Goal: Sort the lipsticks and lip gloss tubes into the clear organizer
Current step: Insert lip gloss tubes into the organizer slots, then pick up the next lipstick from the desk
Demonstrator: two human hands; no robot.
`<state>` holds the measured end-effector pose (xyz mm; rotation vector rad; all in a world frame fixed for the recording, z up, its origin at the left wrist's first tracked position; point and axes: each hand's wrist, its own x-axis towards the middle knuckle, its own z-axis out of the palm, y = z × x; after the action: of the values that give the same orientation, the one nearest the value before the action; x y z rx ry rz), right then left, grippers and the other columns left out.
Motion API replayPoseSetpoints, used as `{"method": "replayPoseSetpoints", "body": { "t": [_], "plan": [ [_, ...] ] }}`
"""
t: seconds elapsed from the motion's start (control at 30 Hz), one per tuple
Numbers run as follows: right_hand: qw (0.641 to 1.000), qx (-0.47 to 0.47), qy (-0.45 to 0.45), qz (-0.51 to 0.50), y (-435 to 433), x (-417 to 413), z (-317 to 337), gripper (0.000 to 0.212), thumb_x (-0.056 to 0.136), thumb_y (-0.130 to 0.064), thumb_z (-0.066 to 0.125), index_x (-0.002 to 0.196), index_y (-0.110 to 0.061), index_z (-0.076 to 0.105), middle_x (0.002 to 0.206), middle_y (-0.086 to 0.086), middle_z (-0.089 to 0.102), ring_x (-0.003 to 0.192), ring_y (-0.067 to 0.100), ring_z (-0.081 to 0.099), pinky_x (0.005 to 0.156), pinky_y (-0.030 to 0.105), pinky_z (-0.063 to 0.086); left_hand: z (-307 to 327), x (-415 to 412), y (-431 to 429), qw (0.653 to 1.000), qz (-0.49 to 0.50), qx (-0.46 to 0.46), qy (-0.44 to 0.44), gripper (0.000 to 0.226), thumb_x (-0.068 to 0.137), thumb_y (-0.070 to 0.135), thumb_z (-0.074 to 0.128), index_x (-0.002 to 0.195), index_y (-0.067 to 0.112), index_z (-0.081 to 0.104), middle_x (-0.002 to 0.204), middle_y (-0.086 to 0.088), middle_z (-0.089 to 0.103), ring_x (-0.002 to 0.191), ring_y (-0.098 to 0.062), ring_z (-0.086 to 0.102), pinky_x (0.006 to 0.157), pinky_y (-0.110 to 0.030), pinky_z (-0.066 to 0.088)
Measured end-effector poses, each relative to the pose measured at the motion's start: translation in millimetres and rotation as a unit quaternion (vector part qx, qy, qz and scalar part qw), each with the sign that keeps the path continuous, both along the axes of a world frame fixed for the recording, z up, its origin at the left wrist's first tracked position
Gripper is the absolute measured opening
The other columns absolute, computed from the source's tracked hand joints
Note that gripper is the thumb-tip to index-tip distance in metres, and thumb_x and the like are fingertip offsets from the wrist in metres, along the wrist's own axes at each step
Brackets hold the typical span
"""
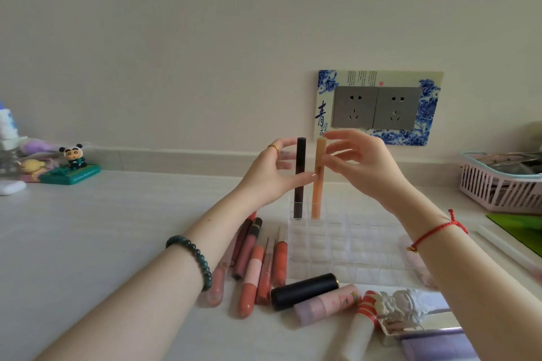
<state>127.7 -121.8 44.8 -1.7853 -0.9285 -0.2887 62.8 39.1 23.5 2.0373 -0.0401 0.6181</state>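
The person's left hand (275, 173) pinches a dark tube (299, 179) between thumb and fingers, with the thumb pressed against the middle of the tube and a finger near its cap. The right hand (360, 164) pinches an orange tube (319, 184) just below its top. Both tubes stand upright side by side, nearly touching. Their lower ends sit in two neighbouring cells at the back left of the clear organizer (352, 246), which rests on the pale counter (117, 228). To the left of the organizer, a cluster of lip gloss tubes (255, 267) in pink, coral and brownish shades lies flat on the counter, roughly parallel and touching one another. In front of the organizer lie a black lipstick (305, 290), a pink lipstick (325, 303) just beside it and a red-striped white tube (362, 325). A green bead bracelet (193, 255) circles the left wrist and a red string bracelet (431, 231) the right. On the wall behind the hands is a double socket (375, 107) in a blue-and-white frame. A pink basket (498, 187) stands at the far right and a small figurine (74, 157) at the far left.
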Motion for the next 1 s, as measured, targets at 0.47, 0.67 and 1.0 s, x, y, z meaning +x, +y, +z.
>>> {"method": "replayPoseSetpoints", "body": {
  "t": [0.47, 0.67, 1.0],
  "plan": [
    [0.991, -0.019, -0.112, 0.069, 22, -79, 41, 0.034, 0.079, -0.013, 0.066, 0.106, -0.030, 0.057, 0.087, -0.010, 0.064, 0.075, 0.001, 0.063, 0.072, 0.010, 0.052, -15, -103, 72, 0.995, 0.088, 0.046, 0.024, 0.067, 0.071, 0.037, 0.071, 0.128, 0.035, 0.035, 0.121, 0.018, 0.047, 0.108, -0.001, 0.050, 0.084, -0.011, 0.034],
    [0.970, -0.203, -0.092, 0.094, 73, -85, -2, 0.038, 0.084, -0.010, 0.060, 0.119, -0.020, 0.053, 0.098, -0.003, 0.060, 0.088, 0.012, 0.062, 0.084, 0.027, 0.053, -48, -125, 68, 0.991, 0.101, 0.066, 0.065, 0.079, 0.070, 0.037, 0.074, 0.135, 0.034, 0.030, 0.127, 0.018, 0.044, 0.116, -0.001, 0.043, 0.080, 0.001, 0.033],
    [0.924, -0.365, -0.096, 0.058, 124, -59, -33, 0.040, 0.090, -0.013, 0.048, 0.130, -0.017, 0.043, 0.121, 0.007, 0.056, 0.111, 0.023, 0.051, 0.087, 0.026, 0.038, -66, -125, 59, 0.988, 0.069, 0.080, 0.112, 0.094, 0.061, 0.048, 0.075, 0.139, 0.035, 0.025, 0.138, 0.015, 0.040, 0.129, -0.002, 0.033, 0.109, -0.031, 0.033]
  ]
}}
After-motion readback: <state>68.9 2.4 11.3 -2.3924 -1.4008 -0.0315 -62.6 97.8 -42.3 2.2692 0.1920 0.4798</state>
